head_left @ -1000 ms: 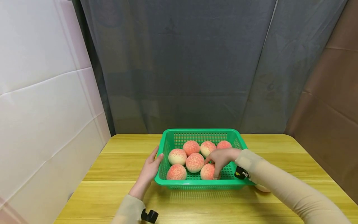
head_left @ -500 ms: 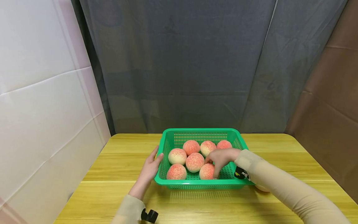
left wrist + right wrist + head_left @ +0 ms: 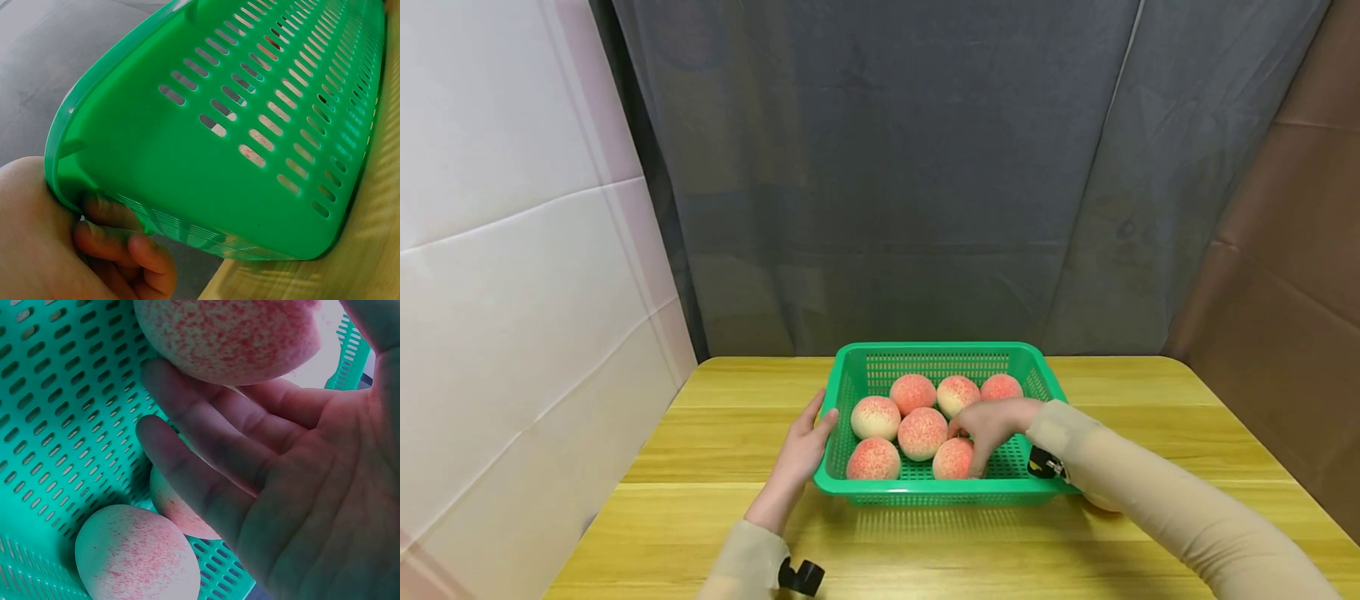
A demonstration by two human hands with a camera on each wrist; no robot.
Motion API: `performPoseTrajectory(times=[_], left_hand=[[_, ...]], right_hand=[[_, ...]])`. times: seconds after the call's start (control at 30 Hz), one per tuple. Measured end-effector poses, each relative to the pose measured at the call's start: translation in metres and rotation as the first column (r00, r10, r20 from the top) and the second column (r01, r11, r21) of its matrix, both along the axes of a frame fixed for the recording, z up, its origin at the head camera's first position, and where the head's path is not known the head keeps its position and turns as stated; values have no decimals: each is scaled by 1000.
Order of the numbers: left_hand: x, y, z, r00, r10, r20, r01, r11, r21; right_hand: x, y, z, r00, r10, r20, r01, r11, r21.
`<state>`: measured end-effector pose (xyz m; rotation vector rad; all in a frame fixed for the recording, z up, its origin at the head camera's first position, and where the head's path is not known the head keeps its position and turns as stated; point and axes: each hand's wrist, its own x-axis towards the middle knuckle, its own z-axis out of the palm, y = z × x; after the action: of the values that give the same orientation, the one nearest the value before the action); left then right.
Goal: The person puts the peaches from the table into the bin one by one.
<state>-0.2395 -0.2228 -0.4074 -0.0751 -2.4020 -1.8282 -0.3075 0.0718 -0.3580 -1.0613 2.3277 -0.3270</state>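
Observation:
A green slotted basket stands on a yellow wooden table and holds several speckled pink peaches. My left hand grips the basket's left rim, thumb over the edge; in the left wrist view its fingers curl under the rim of the basket. My right hand reaches into the front right of the basket and cups one peach. From the right wrist, that peach lies against the fingers, and another peach rests on the basket floor.
One more peach lies on the table outside the basket, half hidden under my right forearm. A grey curtain hangs behind the table, white panels stand at the left and a brown board at the right.
The peach under my right hand has shifted a little to the left inside the basket. The left hand and the basket have stayed put.

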Motion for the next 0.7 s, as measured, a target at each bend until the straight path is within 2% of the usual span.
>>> performPoseTrajectory(times=[0.3,0.7], left_hand=[[0,0,-1,1000,1,-5,-1,1000,1],[0,0,0,1000,-2,3,2,1000,4]], right_hand=[[2,-2,-1,999,30,-17,-30,1000,9],[1,-1,-1,999,39,15,-39,999,36]])
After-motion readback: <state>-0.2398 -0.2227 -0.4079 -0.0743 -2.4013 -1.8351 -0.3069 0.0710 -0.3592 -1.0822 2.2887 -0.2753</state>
